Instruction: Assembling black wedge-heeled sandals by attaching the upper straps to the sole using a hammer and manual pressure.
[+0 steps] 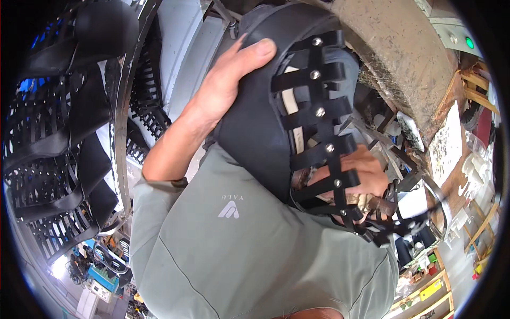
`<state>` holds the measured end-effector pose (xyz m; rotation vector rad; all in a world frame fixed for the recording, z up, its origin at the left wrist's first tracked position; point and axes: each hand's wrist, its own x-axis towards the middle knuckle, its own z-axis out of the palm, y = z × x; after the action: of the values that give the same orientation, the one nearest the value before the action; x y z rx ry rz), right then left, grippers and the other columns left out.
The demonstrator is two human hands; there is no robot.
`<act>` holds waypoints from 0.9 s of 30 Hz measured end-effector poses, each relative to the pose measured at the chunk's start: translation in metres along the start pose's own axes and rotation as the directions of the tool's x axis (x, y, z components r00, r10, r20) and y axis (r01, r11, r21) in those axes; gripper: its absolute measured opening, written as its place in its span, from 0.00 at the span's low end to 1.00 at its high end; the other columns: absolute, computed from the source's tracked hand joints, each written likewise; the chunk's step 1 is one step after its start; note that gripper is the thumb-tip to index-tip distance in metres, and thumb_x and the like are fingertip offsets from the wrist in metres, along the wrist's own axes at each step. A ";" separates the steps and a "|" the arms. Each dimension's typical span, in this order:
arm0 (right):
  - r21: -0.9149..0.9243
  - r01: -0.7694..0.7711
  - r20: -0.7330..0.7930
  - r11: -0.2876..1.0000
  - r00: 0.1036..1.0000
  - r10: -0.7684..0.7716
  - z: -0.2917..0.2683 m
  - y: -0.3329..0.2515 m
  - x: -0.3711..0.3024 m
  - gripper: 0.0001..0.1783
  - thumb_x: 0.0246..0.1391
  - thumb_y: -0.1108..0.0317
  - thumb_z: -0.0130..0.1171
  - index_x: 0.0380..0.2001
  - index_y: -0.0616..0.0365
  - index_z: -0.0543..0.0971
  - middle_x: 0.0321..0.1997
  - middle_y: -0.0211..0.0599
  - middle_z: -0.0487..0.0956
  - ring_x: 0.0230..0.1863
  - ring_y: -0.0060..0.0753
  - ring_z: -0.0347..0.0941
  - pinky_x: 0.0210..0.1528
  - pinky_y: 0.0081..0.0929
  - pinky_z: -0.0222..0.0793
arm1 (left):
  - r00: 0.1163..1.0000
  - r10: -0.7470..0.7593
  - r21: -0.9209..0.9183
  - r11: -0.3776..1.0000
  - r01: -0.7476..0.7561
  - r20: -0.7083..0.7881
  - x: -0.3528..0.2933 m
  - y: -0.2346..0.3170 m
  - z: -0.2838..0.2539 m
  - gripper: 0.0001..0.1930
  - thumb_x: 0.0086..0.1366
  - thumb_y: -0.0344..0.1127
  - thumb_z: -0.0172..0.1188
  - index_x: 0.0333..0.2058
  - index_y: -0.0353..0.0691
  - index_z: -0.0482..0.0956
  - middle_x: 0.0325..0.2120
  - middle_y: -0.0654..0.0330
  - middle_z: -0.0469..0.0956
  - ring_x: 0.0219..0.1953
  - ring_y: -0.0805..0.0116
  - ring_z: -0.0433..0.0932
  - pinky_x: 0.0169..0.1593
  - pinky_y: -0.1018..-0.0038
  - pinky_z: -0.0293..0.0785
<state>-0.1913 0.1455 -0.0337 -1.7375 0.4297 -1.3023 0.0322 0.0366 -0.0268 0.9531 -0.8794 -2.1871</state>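
Note:
A large black leather piece (252, 127) with a lattice of black straps (320, 112) joined by silver rivets is held up against my chest. My left hand (226, 80) grips its upper left edge, with the thumb flat on the leather and the fingers mostly hidden behind. My right hand (366, 170) is curled behind the lower straps, partly seen through the gaps. Something brown and rod-like (381, 205) shows at its fingers, too covered to name. A pale strip (289, 101) shows inside, between the straps. Loose strap ends (404, 228) at the lower right are blurred.
Similar black strapped leather pieces (58, 149) hang on the left beside a metal upright (125, 106). A worn brown machine arm or beam (398, 48) fills the upper right. At the lower right stands a wooden rack (425, 297); small machines (101, 284) sit lower left.

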 end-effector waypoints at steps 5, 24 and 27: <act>0.171 -0.161 -0.236 0.972 0.951 0.199 0.003 0.001 0.014 0.12 0.43 0.67 0.63 0.28 0.65 0.76 0.27 0.51 0.80 0.23 0.36 0.76 0.28 0.31 0.74 | 0.998 0.061 0.099 0.993 -0.063 0.024 -0.009 0.002 0.002 0.34 0.62 0.49 0.58 0.60 0.32 0.62 0.51 0.55 0.72 0.54 0.66 0.69 0.59 0.72 0.63; 0.592 -0.384 -0.019 0.709 0.873 0.488 -0.031 -0.027 0.052 0.18 0.50 0.64 0.61 0.37 0.69 0.75 0.38 0.52 0.79 0.32 0.33 0.77 0.35 0.24 0.73 | 0.930 0.260 0.431 0.830 -0.353 0.259 -0.021 0.041 0.041 0.41 0.61 0.47 0.63 0.63 0.28 0.52 0.55 0.49 0.65 0.58 0.61 0.65 0.61 0.67 0.59; 0.574 -0.394 -0.091 0.718 0.840 0.534 -0.026 -0.036 0.061 0.15 0.48 0.69 0.60 0.36 0.70 0.75 0.37 0.53 0.79 0.33 0.36 0.78 0.37 0.29 0.74 | 0.940 0.260 0.471 0.815 -0.336 0.221 -0.022 0.041 0.046 0.38 0.62 0.46 0.58 0.62 0.30 0.53 0.54 0.53 0.67 0.56 0.66 0.65 0.60 0.70 0.58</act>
<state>-0.1993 0.1095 0.0318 -0.9066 0.5466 -1.1216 0.0186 0.0433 0.0370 0.8119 -1.6144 -1.7985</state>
